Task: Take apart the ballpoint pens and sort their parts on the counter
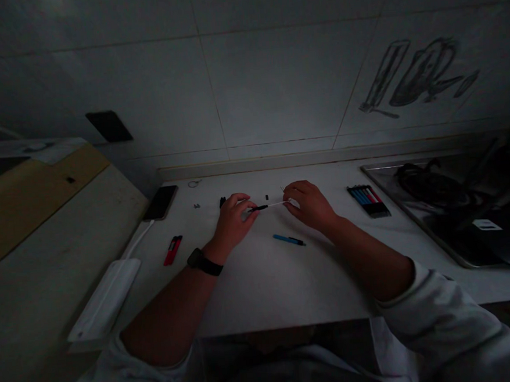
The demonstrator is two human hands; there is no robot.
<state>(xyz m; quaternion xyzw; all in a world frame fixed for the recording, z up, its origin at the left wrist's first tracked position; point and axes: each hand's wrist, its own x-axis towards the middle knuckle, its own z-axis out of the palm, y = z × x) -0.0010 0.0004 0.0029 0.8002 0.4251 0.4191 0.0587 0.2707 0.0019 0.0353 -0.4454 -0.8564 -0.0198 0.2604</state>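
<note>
My left hand, with a dark watch on its wrist, pinches a slim black pen part over the counter. A thin pale rod, like a pen refill, runs from the black part's right end to the fingertips of my right hand, which is closed on it. Whether the rod sits inside the black part is too dim to tell. Just behind them lies a small dark piece. A blue pen rests in front of my hands. Another black item shows partly behind my left hand.
Red pens or parts and a phone on a cable to a white power strip lie left. Tiny grey bits sit farther back. Right are a pack of pens and a metal-edged sink or tray holding dark things.
</note>
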